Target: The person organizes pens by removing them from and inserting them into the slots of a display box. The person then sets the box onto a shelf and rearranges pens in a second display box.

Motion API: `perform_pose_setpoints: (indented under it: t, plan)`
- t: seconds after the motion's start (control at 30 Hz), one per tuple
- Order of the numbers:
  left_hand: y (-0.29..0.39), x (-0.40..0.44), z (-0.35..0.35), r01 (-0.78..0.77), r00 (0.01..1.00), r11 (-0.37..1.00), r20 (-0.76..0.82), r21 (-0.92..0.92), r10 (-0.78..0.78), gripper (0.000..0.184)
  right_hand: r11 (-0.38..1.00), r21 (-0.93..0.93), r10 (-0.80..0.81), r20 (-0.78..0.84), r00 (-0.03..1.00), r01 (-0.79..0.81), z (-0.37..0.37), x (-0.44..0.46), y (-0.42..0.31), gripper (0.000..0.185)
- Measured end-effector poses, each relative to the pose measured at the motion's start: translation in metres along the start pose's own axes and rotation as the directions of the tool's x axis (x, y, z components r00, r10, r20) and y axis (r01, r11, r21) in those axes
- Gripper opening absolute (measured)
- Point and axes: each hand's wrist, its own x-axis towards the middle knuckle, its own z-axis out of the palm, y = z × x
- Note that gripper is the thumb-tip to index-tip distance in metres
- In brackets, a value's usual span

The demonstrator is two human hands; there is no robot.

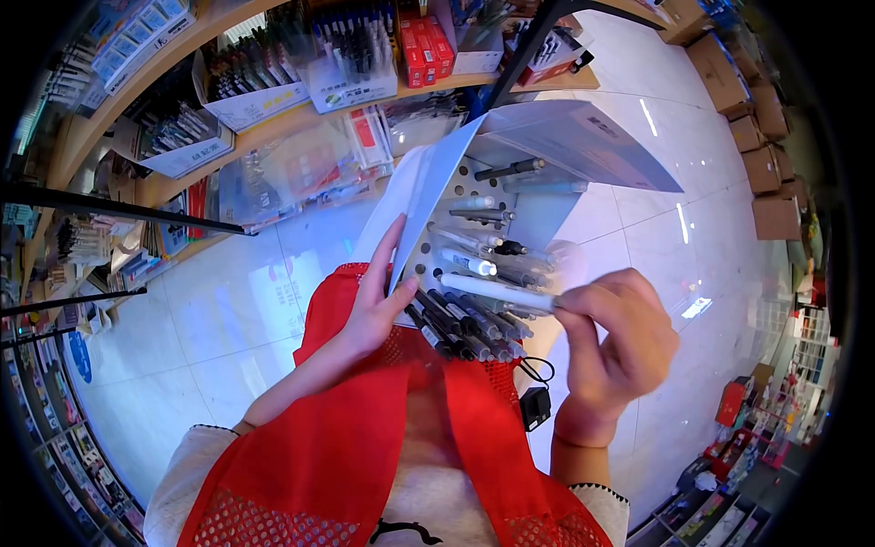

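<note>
A white cardboard display box [538, 141] with a raised flap is held tilted in front of my red vest. My left hand [375, 305] grips its left side, thumb toward the front and fingers along the outer wall. Inside, a panel with round holes [462, 190] carries several pens; dark-barrelled pens [465, 328] crowd the lower end, and paler ones stand above. Between the thumb and fingers of my right hand [620, 342] is the end of a white pen [497, 292]. The pen's other end reaches the holed panel; whether it sits in a hole I cannot make out.
Wooden shelving [264, 128] at the upper left bears boxes of pens [355, 59], red boxes [426, 50] and clear plastic packets [292, 178]. Black metal bars [128, 210] cross there. Brown cartons [720, 73] line the right side. Glossy floor tiles [219, 301] lie below.
</note>
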Motion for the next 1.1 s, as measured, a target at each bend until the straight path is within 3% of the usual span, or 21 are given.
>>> perform_pose_setpoints:
  t: [0.4,0.8,1.1]
  plan:
    - [-0.002,0.003,-0.002,0.007,1.0,0.996,-0.013,-0.091,-0.008,0.066,0.999,-0.018,-0.025,0.161,0.987,0.028,0.009,-0.001,0.0,0.022]
    - [0.001,0.004,0.0,-0.008,1.0,0.999,-0.009,-0.034,0.008,0.067,1.0,0.002,-0.031,0.098,0.995,0.031,0.021,-0.002,0.005,0.02]
    - [0.003,0.005,0.003,-0.043,0.998,0.998,-0.046,-0.048,0.041,0.067,0.996,0.04,-0.086,0.249,0.965,0.079,0.032,0.003,0.011,0.021]
